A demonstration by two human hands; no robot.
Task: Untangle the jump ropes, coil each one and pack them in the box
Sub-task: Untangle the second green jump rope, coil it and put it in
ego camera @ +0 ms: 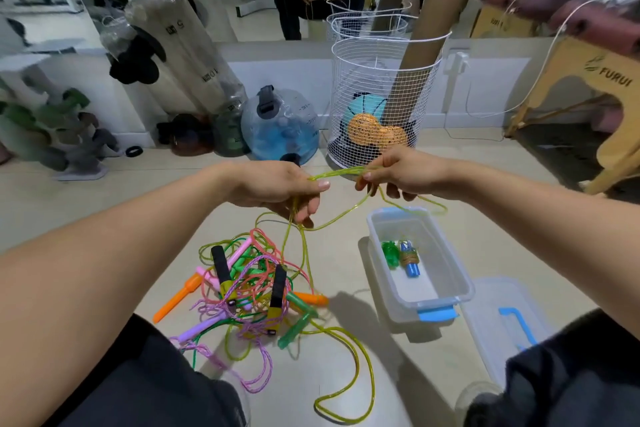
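We pinch the yellow-green rope (341, 172) between both hands, left hand (280, 187) and right hand (398, 173). Its tail trails into the floor tangle (249, 291) (box (460, 274) waits right); pulling may tighten knots.

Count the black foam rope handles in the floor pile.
2: one black foam handle stands at the pile's left, the other at its right. More may be buried under the ropes.
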